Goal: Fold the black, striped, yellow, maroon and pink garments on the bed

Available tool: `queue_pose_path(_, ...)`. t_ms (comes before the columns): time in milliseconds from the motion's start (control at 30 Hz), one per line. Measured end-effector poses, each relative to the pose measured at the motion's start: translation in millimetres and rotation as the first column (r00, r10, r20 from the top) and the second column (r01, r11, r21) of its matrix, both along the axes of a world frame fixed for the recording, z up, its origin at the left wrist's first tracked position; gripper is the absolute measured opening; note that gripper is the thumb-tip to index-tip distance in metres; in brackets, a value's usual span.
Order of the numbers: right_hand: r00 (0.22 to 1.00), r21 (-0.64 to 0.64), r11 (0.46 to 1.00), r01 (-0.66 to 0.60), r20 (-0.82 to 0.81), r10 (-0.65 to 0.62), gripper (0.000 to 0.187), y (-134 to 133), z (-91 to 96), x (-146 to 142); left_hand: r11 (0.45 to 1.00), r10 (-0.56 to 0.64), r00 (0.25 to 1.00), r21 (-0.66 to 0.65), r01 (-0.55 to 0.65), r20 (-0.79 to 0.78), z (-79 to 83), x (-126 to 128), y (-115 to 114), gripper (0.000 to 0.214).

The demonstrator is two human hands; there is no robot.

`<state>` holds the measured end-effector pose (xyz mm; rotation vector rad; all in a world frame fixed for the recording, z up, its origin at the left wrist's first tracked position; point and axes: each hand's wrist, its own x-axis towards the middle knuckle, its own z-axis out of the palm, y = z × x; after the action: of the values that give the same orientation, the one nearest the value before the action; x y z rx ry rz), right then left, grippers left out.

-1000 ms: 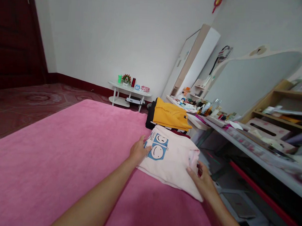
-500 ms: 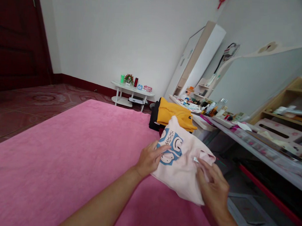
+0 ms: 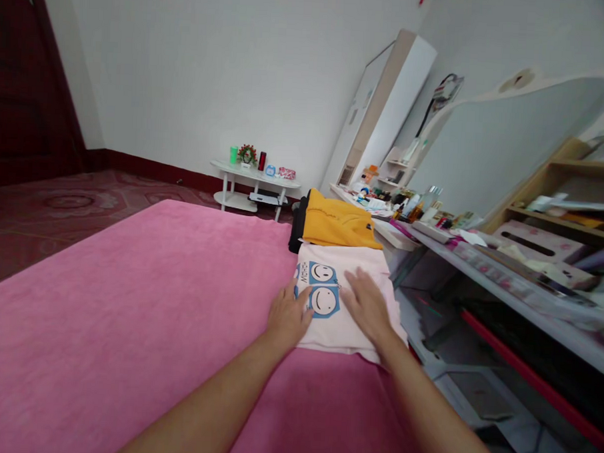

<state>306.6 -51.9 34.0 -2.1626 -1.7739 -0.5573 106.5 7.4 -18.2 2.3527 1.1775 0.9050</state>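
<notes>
A folded pale pink shirt [image 3: 345,268] with blue smiley-face squares lies flat near the right edge of the pink bed cover [image 3: 128,299]. My left hand [image 3: 289,316] rests flat on its left side, fingers stretched over the print. My right hand [image 3: 366,306] lies open and flat on the middle of the shirt, palm down. Just behind the shirt sits a folded yellow garment [image 3: 335,224] on top of a dark one [image 3: 296,226].
A cluttered dressing table [image 3: 432,235] with bottles and a large mirror [image 3: 496,141] runs along the right of the bed. A small white side table [image 3: 254,184] stands by the far wall. Wooden shelves [image 3: 568,205] are at the far right, a dark door [image 3: 18,74] at left.
The shirt was lifted and tilted in both hands half a second ago; now it lies flat on the bed, closer to the yellow garment, with both hands pressed open on it.
</notes>
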Motion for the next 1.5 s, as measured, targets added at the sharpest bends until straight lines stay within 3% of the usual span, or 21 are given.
queue_pose_path(100,0.998,-0.088,0.996,0.006,-0.059,-0.011,0.052,9.7,-29.6,-11.6,1.0,-0.008,0.999,-0.018,0.009,0.053,-3.0,-1.0,3.9,0.049)
queue_pose_path(167,0.996,-0.092,0.996,0.018,-0.084,-0.026,0.054,12.2,-37.5,-9.9,0.999,-0.021,0.994,-0.044,0.027,0.111,-3.9,-1.8,7.8,0.044)
queue_pose_path(267,0.985,-0.153,0.987,0.04,-0.162,-0.065,0.055,10.7,-30.0,-12.5,0.994,-0.032,0.981,-0.098,0.052,0.193,-4.5,-5.1,11.2,0.039)
queue_pose_path(367,0.968,-0.189,0.978,0.087,-0.214,-0.127,0.053,1.7,-17.0,-38.2,0.986,-0.101,0.974,-0.112,0.125,0.202,-5.2,-16.6,7.7,0.046)
queue_pose_path(467,0.981,-0.106,0.992,-0.063,-0.191,0.042,0.051,-14.9,-18.6,-78.6,0.974,-0.216,0.972,-0.056,0.222,0.097,-7.4,-41.8,-1.5,0.049)
queue_pose_path(533,0.971,-0.074,0.979,-0.19,-0.161,0.176,0.048,-26.7,-27.8,-101.3,0.973,-0.229,0.973,-0.006,0.229,-0.018,-9.3,-63.8,-8.8,0.048)
queue_pose_path(633,0.97,-0.051,0.978,-0.204,-0.143,0.195,0.046,-37.6,-40.7,-117.7,0.98,-0.193,0.973,0.026,0.197,-0.127,-10.5,-93.7,-18.7,0.043)
queue_pose_path(800,0.961,-0.016,0.977,-0.213,-0.184,0.207,0.043,-37.9,-42.5,-114.7,0.98,-0.197,0.972,0.014,0.201,-0.124,-8.3,-111.4,-25.4,0.04)
queue_pose_path(1500,0.909,0.088,0.964,-0.251,-0.32,0.266,0.034,-33.4,-42.0,-105.0,0.991,-0.128,0.991,0.023,0.129,-0.049,-1.7,-104.0,-23.4,0.03)
